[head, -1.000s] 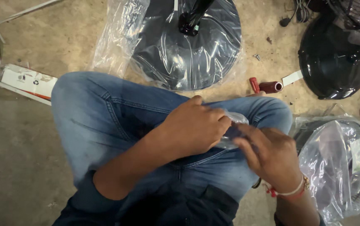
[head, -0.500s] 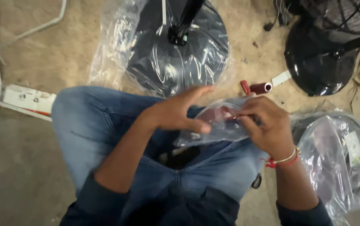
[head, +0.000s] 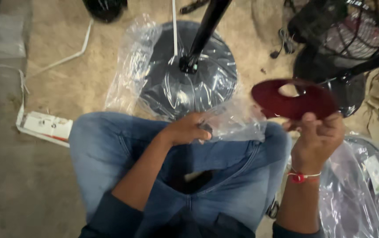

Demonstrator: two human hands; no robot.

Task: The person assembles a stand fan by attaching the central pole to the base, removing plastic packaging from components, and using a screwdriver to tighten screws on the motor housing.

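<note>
1. Right hand (head: 315, 134) pinches a dark red flat disc (head: 293, 100) with a hole, held up
2. Left hand (head: 189, 128) grips a clear plastic bag (head: 238, 121) on the jeans-clad knee
3. Behind, a bag-wrapped black fan base (head: 189, 81) with pole

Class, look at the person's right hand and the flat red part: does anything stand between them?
Nothing visible does. The right hand already grips the flat red part at its edge, clear of the plastic bag that the left hand holds.
</note>
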